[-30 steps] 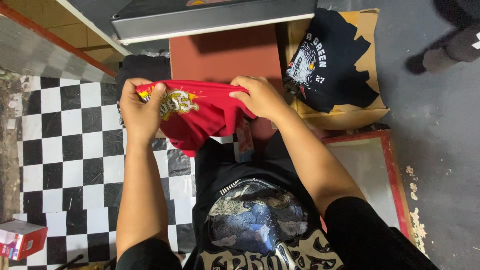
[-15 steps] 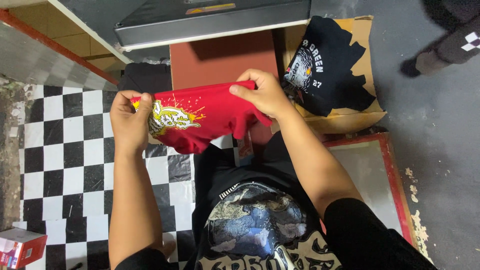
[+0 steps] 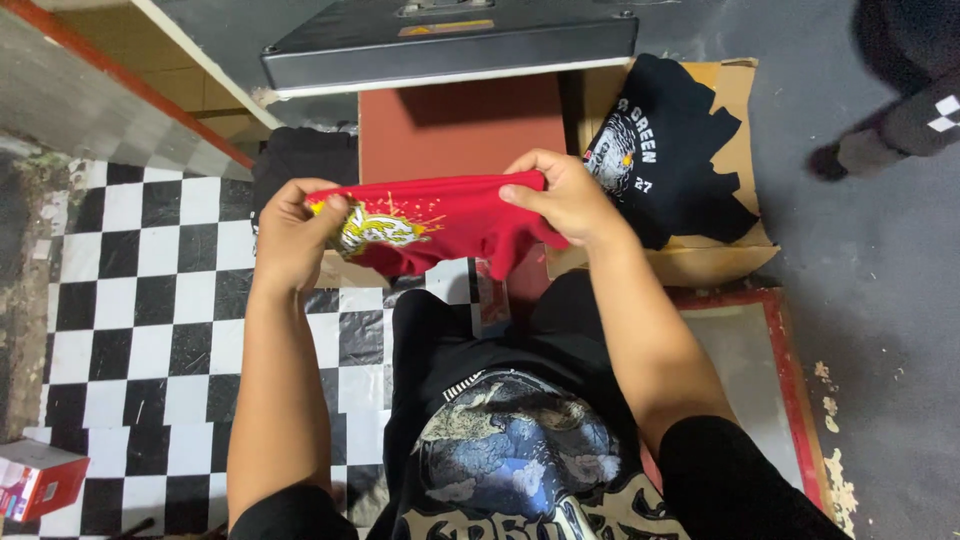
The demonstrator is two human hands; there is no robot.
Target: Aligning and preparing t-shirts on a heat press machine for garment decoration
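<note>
Head view: the person holds a red shirt (image 3: 440,225) stretched between both hands, above a dark red platen (image 3: 460,125) and in front of their own chest. The left hand (image 3: 292,235) grips the shirt's left end, fingers curled over the cloth beside a yellow and white print. The right hand (image 3: 560,195) pinches the upper right edge between thumb and fingers, with the rest of the cloth drooping below it. The shirt hangs clear of the platen and touches nothing but the hands.

Behind the platen sits the grey top plate of a heat press (image 3: 450,45). To the right, a black shirt (image 3: 665,150) with a printed front lies on a cardboard box (image 3: 700,260). A second black garment (image 3: 300,165) lies left of the platen. The floor (image 3: 140,290) on the left is black and white checks, and a small red box (image 3: 35,480) sits at its lower left corner. At the top right, another person's foot (image 3: 850,155) stands on grey concrete.
</note>
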